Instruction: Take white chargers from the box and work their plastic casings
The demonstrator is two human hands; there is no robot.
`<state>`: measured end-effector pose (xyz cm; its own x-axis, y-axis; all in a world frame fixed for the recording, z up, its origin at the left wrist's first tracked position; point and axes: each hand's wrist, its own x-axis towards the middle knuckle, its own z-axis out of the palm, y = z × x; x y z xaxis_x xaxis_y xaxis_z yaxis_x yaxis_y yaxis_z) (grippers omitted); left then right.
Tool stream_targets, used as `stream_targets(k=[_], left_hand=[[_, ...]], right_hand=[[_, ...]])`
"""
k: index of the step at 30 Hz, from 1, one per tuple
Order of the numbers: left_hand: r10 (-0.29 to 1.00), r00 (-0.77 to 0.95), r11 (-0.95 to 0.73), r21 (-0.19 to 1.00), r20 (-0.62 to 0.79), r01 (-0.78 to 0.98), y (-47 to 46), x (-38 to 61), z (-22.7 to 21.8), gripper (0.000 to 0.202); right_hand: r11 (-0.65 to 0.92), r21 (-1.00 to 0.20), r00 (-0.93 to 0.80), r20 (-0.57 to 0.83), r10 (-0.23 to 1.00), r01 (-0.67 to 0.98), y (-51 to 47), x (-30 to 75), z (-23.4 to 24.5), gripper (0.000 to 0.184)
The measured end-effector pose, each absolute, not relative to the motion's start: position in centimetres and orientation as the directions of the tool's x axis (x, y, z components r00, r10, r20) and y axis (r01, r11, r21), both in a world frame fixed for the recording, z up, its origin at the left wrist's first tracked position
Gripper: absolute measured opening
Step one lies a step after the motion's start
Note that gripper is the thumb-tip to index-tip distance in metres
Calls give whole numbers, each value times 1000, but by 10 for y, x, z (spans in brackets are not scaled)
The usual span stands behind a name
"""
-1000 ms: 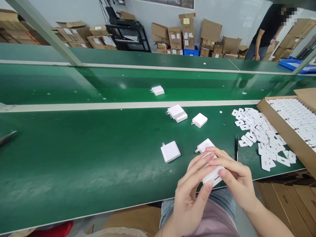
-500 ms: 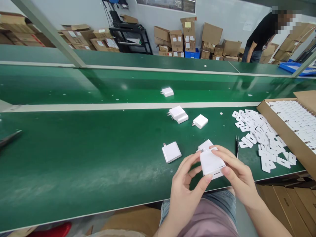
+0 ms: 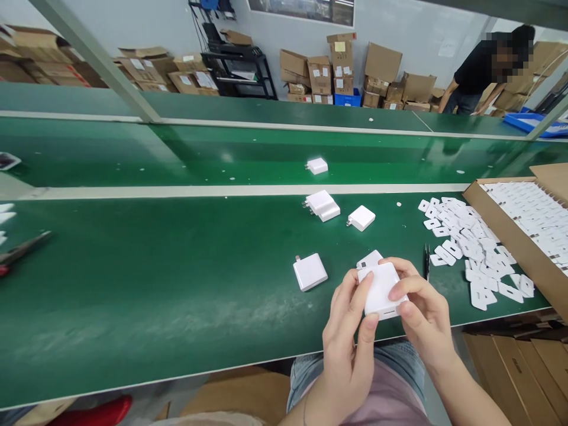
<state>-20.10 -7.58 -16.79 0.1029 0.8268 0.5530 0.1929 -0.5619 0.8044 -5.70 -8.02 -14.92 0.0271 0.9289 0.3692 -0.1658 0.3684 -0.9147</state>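
A white square charger (image 3: pixel 382 290) is held between both hands near the front edge of the green bench. My left hand (image 3: pixel 348 331) grips its left side, with a finger lying on the top face. On the right side, my right hand (image 3: pixel 421 307) closes on the charger, its fingers at the upper face and right edge. Just behind it, partly covered, lies another white charger (image 3: pixel 370 258). To the left rests a charger (image 3: pixel 310 273) with its plug pointing back. Farther back are a charger (image 3: pixel 361 218) and a pair of chargers (image 3: pixel 322 206) lying together.
A heap of white flat plates (image 3: pixel 474 242) lies at right, beside black tweezers (image 3: pixel 426 262) and an open carton (image 3: pixel 515 236) of white parts. One charger (image 3: pixel 317 166) sits on the green belt. Scissors (image 3: pixel 26 248) lie far left. A person (image 3: pixel 477 74) bends in the background.
My left fingers have moved onto the charger's top face, and my right fingers have shifted across it. The charger on the belt has slid right. The person behind has bent lower.
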Motion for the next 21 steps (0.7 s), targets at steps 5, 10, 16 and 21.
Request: stream_targets(k=[5, 10, 16, 21], left_hand=[[806, 125, -589, 769, 578, 246, -80, -200, -169, 58], [827, 96, -561, 804, 554, 197, -80, -197, -170, 58], [919, 64, -392, 919, 390, 30, -76, -196, -167, 50], [894, 99, -444, 895, 437, 54, -78, -199, -163, 54]], right_hand=[[353, -906, 60, 349, 935, -235, -76, -57, -143, 7], [308, -886, 86, 296, 951, -347, -74, -63, -141, 10], [330, -926, 44, 327, 944, -186, -76, -58, -148, 11], [311, -928, -139, 342, 929, -205, -79, -48, -151, 31]])
